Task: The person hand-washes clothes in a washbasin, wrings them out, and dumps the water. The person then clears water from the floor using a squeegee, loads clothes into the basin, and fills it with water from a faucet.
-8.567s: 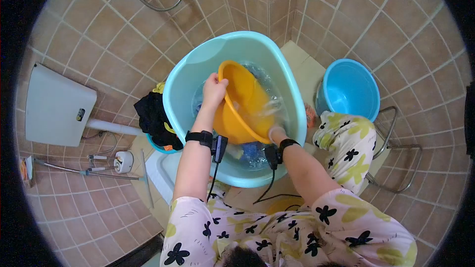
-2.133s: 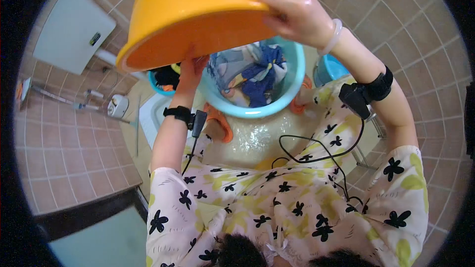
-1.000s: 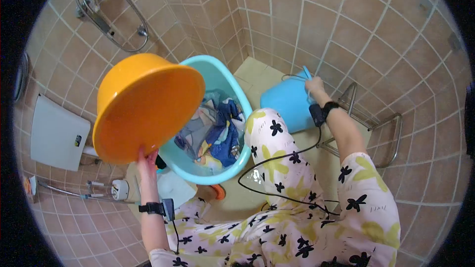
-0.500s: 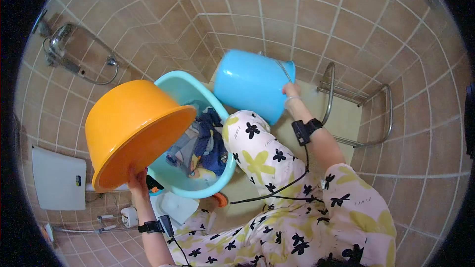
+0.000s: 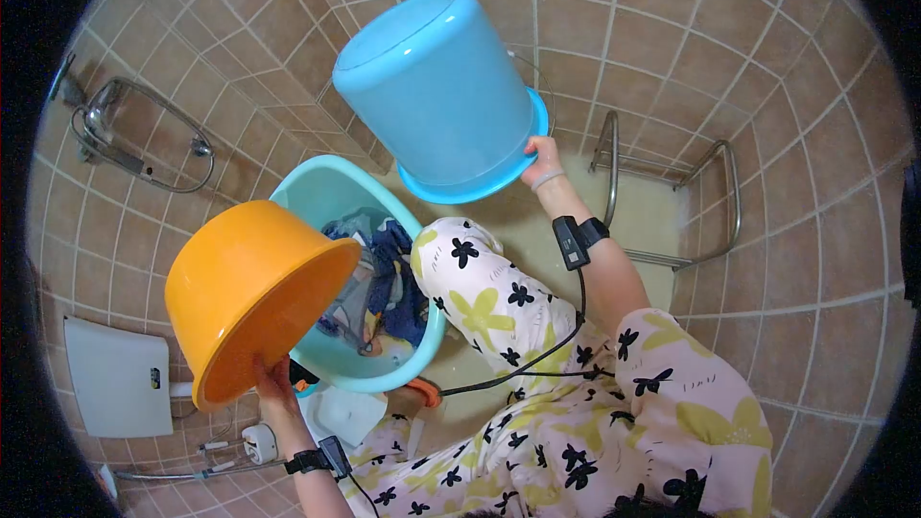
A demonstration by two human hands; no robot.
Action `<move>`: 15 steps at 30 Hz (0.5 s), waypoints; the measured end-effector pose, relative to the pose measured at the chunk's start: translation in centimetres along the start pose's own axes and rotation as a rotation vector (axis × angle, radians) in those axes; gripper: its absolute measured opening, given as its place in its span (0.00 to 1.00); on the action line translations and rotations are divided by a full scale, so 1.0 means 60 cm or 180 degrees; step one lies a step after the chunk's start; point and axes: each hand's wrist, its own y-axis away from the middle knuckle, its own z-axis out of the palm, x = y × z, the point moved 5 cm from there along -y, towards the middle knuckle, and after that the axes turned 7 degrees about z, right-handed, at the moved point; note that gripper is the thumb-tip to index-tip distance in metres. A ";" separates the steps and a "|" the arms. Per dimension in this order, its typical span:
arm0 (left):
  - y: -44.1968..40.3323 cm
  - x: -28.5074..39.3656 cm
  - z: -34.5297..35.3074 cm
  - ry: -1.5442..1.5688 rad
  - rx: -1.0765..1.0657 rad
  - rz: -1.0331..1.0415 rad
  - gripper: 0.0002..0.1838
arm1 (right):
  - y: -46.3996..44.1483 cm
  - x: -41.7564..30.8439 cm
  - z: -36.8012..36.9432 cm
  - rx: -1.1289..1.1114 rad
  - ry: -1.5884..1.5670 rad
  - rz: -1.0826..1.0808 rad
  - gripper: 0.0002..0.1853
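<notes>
An orange basin (image 5: 254, 269) is tipped on its side in the air, its opening facing down towards me. My left hand (image 5: 275, 379) grips it at the lower rim, fingers partly hidden inside. A light blue bucket (image 5: 441, 91) is held up with its base tilted up and away. My right hand (image 5: 542, 160) is closed on the bucket's rim, and its thin handle hangs on the far side. Between and below the two stands a turquoise tub (image 5: 430, 341), holding dark blue and grey wet-looking clothes (image 5: 389, 273). The basin overlaps the tub's left side.
A bent metal rail (image 5: 612, 173) stands on the floor at the right. A white stool (image 5: 350, 414) sits beside the tub. A shower fixture (image 5: 101, 125) and a pale panel (image 5: 120, 379) are on the left wall. Black cables run from both wrists.
The bucket has risen off the floor area and tipped, its base swinging up and away. The orange basin has dropped slightly in view, still held by my left hand.
</notes>
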 end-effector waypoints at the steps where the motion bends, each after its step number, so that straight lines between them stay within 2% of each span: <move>1: -0.002 -0.005 -0.010 -0.0015 0.0055 -0.0008 0.28 | 0.006 -0.001 0.002 0.0007 0.0129 0.0001 0.19; 6: 0.008 -0.005 -0.009 0.0052 -0.0042 0.0185 0.31 | 0.012 -0.011 0.018 0.0151 0.0709 -0.0021 0.18; 8: 0.005 -0.010 -0.005 0.0294 -0.0180 0.0182 0.30 | -0.009 -0.024 0.011 0.0806 0.1589 -0.0488 0.17; 9: 0.008 -0.006 0.002 0.0303 -0.0174 0.0206 0.30 | -0.008 -0.023 0.026 0.0780 0.1592 -0.0489 0.17; 11: 0.019 -0.008 0.003 0.0116 0.0210 -0.0100 0.29 | 0.001 -0.040 0.057 0.0958 0.2194 -0.1146 0.16; 12: 0.017 -0.009 0.003 0.0125 0.0217 -0.0076 0.29 | -0.019 -0.038 0.053 0.0931 0.2192 -0.1148 0.16; 14: 0.015 -0.021 -0.008 0.0045 0.0526 -0.0244 0.28 | -0.057 -0.050 0.040 0.1486 0.4140 -0.1967 0.15; 15: 0.014 -0.022 -0.006 0.0039 0.0524 -0.0237 0.28 | -0.056 -0.044 0.040 0.1484 0.4131 -0.1965 0.15</move>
